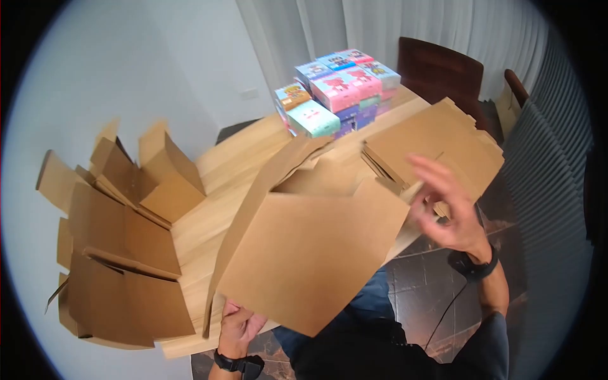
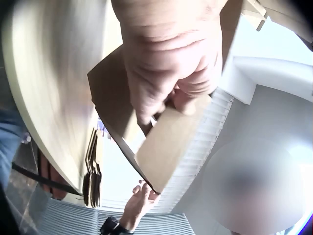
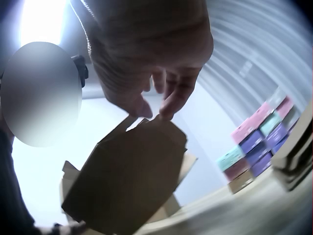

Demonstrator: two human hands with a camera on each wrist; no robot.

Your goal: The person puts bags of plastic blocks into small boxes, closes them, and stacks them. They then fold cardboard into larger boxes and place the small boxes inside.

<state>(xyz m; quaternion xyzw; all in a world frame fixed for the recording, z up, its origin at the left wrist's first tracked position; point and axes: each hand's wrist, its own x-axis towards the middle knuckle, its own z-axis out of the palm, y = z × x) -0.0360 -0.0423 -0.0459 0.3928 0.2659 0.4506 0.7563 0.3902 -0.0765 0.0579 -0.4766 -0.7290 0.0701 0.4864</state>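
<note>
A partly folded brown cardboard box [image 1: 310, 259] is held up over the table's near side, its flaps spread at the top. My left hand [image 1: 239, 324] grips it at its lower left corner; in the left wrist view the fingers of the left hand [image 2: 171, 73] curl over a panel [image 2: 168, 142]. My right hand [image 1: 446, 209], blurred, is beside the box's right corner with its fingers spread. From the right wrist view, the thumb and fingertips of the right hand [image 3: 156, 58] are right at the box's edge [image 3: 132, 171].
Several opened cardboard boxes [image 1: 126, 304] stand along the wooden table's [image 1: 221, 168] left side. Colourful small boxes [image 1: 335, 92] are stacked at the back. Flattened cardboard [image 1: 456, 139] lies in a pile on the right. A brown chair [image 1: 437, 69] stands behind the table.
</note>
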